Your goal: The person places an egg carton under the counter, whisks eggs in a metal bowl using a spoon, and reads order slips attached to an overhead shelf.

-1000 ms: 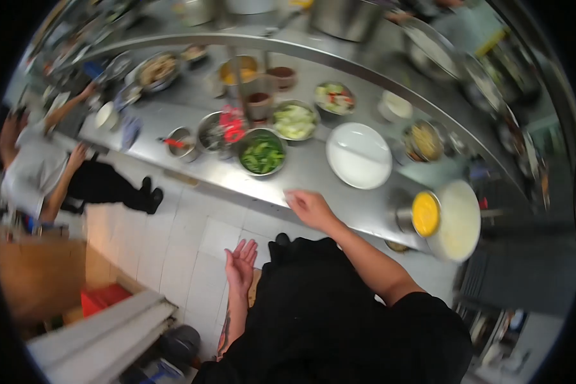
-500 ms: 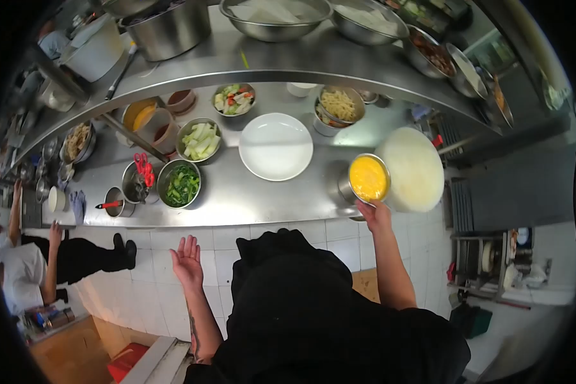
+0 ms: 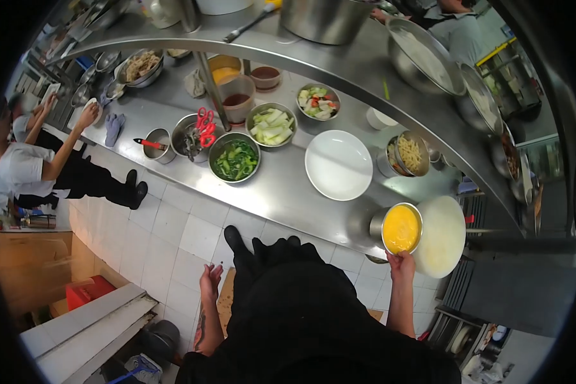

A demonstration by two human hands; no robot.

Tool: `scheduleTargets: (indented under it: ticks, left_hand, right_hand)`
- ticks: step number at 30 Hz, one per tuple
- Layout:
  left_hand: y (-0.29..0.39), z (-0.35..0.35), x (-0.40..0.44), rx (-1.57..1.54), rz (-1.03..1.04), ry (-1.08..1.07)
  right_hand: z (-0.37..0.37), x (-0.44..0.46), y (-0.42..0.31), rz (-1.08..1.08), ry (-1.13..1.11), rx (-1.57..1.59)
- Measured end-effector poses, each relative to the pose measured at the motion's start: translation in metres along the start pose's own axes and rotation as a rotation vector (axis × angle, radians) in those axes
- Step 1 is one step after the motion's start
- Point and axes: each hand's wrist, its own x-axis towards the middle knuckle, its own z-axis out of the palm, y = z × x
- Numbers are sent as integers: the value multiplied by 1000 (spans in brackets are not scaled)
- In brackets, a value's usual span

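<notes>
A metal pot of yellow liquid that looks like beaten egg [image 3: 401,229] is at the right end of the steel counter, tilted toward me. My right hand [image 3: 401,265] is closed on its near rim. Right beside the pot stands a large pale round board or lid [image 3: 443,237]. My left hand [image 3: 211,281] hangs over the floor in front of the counter, holding nothing, its fingers apart. On the counter to the left of the pot lies a white plate [image 3: 338,164] with nothing on it.
Bowls of chopped greens [image 3: 235,158], cut pale vegetable [image 3: 271,125] and mixed vegetables [image 3: 318,102] stand left of the plate. Red-handled scissors [image 3: 205,127] rest in a metal pot. A steel shelf [image 3: 339,59] overhangs the counter. Another person [image 3: 29,168] works at far left.
My view has swung left, so the counter appears slanted. My left hand has turned from palm-up to more sideways. The right hand keeps its hold on the pot.
</notes>
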Motion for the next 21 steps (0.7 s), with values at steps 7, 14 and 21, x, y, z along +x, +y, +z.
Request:
scheduleTargets:
  ticks: [7, 14, 21]
  left_hand:
    - [-8, -107, 17, 517, -260, 157]
    - [187, -65, 38, 302, 144, -86]
    - [456, 156, 77, 354, 659, -498]
  right_hand:
    - [76, -48, -21, 6, -101, -98]
    - [208, -92, -20, 2, -213, -96]
    - [321, -117, -14, -13, -476, -195]
